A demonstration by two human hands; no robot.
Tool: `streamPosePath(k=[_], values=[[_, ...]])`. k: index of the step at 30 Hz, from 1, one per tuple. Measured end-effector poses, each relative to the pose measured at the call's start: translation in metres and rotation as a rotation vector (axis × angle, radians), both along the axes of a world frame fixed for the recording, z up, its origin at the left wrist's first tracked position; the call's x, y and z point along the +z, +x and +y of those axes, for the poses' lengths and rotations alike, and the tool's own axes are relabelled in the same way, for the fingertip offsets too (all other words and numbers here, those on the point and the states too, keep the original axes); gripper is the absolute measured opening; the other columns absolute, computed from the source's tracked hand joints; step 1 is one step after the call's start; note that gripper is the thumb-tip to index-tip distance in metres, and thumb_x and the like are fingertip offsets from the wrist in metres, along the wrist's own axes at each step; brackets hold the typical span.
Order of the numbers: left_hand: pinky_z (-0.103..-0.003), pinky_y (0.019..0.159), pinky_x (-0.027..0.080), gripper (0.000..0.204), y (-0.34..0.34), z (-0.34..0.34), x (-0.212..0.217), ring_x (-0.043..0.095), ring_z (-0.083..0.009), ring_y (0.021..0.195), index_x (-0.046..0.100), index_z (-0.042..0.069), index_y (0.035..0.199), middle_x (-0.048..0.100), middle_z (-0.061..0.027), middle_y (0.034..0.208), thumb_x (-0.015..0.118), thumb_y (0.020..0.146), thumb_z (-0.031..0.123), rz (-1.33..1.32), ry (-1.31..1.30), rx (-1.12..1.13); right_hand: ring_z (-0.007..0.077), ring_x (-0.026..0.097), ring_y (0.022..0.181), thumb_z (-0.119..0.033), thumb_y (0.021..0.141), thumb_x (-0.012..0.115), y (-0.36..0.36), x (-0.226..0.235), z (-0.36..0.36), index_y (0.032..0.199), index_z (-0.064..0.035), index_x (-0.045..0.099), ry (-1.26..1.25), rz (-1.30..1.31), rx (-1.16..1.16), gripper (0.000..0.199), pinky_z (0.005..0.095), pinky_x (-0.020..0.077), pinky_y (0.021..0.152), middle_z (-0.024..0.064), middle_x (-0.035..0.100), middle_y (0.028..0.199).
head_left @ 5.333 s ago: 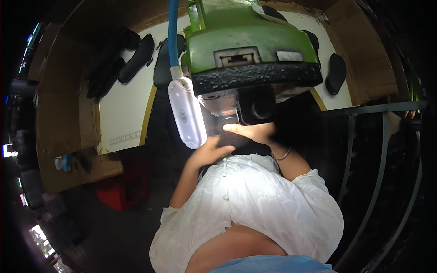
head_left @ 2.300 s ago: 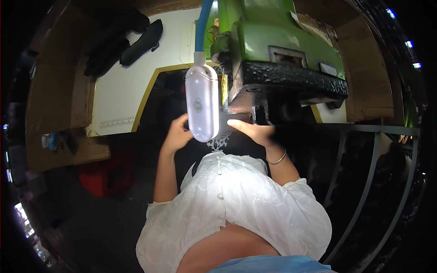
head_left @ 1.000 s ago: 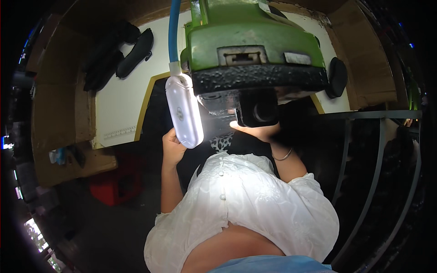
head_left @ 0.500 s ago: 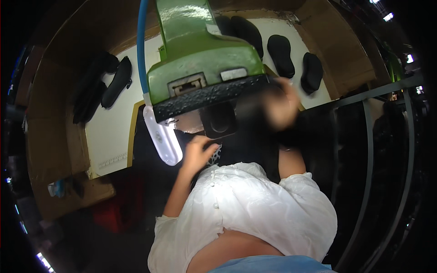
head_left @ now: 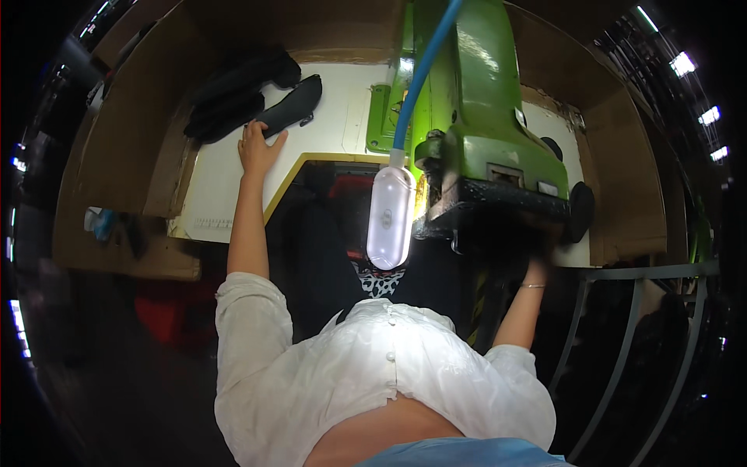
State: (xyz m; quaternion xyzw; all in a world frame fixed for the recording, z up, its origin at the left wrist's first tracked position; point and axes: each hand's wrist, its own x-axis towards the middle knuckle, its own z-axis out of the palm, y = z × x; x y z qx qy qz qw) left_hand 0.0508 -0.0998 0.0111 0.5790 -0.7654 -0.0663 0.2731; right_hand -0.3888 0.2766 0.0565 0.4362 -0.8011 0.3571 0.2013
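The left hand [head_left: 258, 149] lies flat with fingers spread on the white table [head_left: 327, 117], its fingertips touching a black shoe piece [head_left: 292, 107] just beyond them; it grasps nothing. The right hand [head_left: 545, 257] reaches up under the green machine [head_left: 490, 132], mostly hidden, so its grip cannot be told

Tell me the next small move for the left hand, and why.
Probably close the left hand on the nearest black shoe piece: its fingers already touch that piece's near end on the white table, open and flat. The right hand is under the green machine.
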Motion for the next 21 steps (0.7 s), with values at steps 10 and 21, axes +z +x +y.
streamPosePath(k=[10, 21], values=[[-0.06, 0.099, 0.021, 0.025, 0.003, 0.161, 0.0, 0.042, -0.0341, 0.119, 0.05, 0.008, 0.085, 0.054, -0.008, 0.107, 0.068, 0.068, 0.012, -0.144, -0.211, 0.045, 0.0294, 0.062, 0.084, 0.003, 0.072, 0.062, 0.074, -0.038, 0.009, 0.088, -0.0004, 0.063, -0.233, -0.165, 0.19, 0.016, 0.038, 0.0467, 0.082, 0.0127, 0.064, 0.085], [-0.024, 0.069, 0.048, 0.029, -0.08, 0.293, 0.083, 0.06, -0.011, 0.076, 0.061, 0.0, 0.091, 0.064, -0.0051, 0.084, 0.077, 0.067, 0.003, 1.085, 0.713, -0.74, 0.0203, 0.062, 0.087, -0.012, 0.064, 0.078, 0.186, -0.054, 0.004, 0.107, -0.0013, 0.057, 0.15, -0.787, 0.963, 0.049, 0.0305, 0.0498, 0.077, 0.0103, 0.063, 0.099]])
